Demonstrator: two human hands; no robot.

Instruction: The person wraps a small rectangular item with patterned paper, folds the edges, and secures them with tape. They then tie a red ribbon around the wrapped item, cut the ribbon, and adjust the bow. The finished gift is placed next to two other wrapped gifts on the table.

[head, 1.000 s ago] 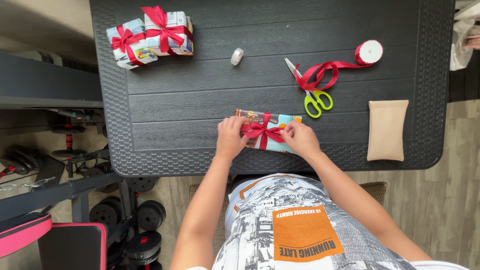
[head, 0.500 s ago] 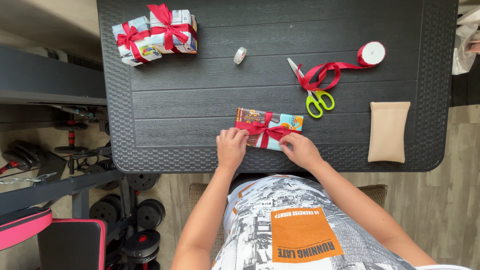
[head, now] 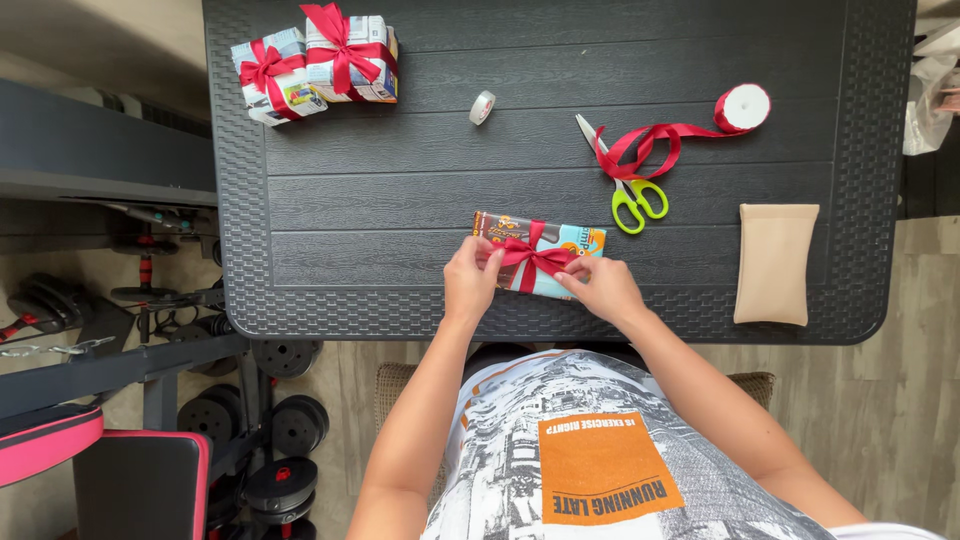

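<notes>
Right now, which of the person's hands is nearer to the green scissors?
Right. The right hand is at the gift's right end, below and just left of the scissors; the left hand is at the far end.

Left hand (head: pixel 471 280) covers the near left corner of the parcel (head: pixel 560 243); right hand (head: pixel 603 288) covers its near right edge. Fingertips of both hide the bow's (head: pixel 532 261) loop ends, so the grip cannot be read. Pattern on the parcel wrap too small to make out. Scissors (head: pixel 622 180): blades partly under the loose ribbon (head: pixel 650 140). Table (head: pixel 400 190) far edge cut off by the top of the frame; its legs not visible. Larger of the two gifts (head: pixel 350 55) clipped at the top edge. Bag (head: pixel 930 90) at right cut by the frame edge, contents unclear. Person's shoulders and lower torso run out of frame. Weights (head: pixel 285 430) under the table partly hidden by its edge.
</notes>
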